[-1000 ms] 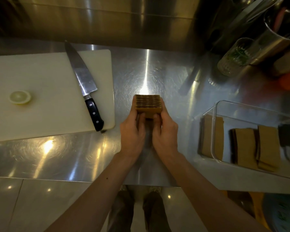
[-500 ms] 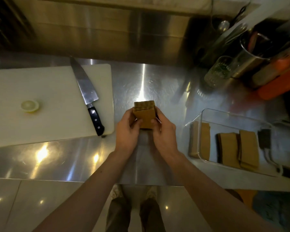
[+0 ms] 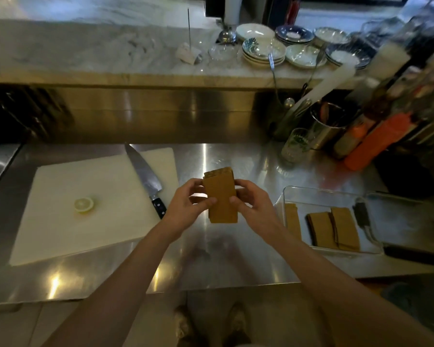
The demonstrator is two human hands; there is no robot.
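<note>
Head camera gives me both hands over the steel counter [image 3: 236, 259], holding a stack of brown folded napkins [image 3: 221, 196] between them above the surface. My left hand [image 3: 188, 209] grips the stack's left edge with curled fingers and thumb, and my right hand [image 3: 254, 209] grips its right edge the same way. A clear container [image 3: 376, 249] with more brown napkins sits just to the right; a cutting board [image 3: 60, 234] with a knife [image 3: 145, 179] and a lemon slice [image 3: 84, 204] lies left.
</note>
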